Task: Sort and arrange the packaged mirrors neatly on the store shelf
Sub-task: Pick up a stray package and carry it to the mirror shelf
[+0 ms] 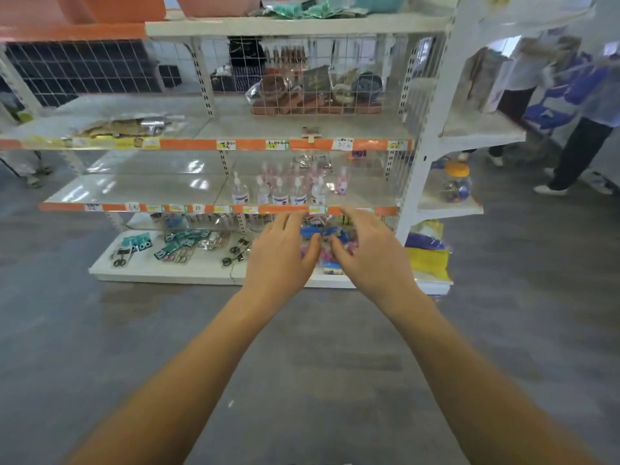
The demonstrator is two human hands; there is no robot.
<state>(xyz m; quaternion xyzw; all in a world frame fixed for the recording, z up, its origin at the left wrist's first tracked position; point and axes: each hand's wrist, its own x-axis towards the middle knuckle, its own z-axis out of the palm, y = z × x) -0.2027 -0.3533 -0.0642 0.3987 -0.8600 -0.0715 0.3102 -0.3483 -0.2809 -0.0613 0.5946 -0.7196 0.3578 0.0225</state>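
Several packaged mirrors [315,87] lie in a loose, tilted pile behind a wire rack on the right half of the upper shelf [235,129]. My left hand [280,251] and my right hand [367,248] are stretched out side by side in front of the bottom shelf, well below the mirrors. Both hands hold nothing, their fingers are spread and their thumbs almost meet. They partly hide small blue and pink packets [330,238] on the bottom shelf.
Pump bottles [288,189] stand on the middle shelf. Scissors and carded items [181,248] lie on the bottom shelf at left. Flat packets [124,127] rest at the upper shelf's left. A side shelf holds an orange-lidded jar [457,182]. People stand at right [577,129].
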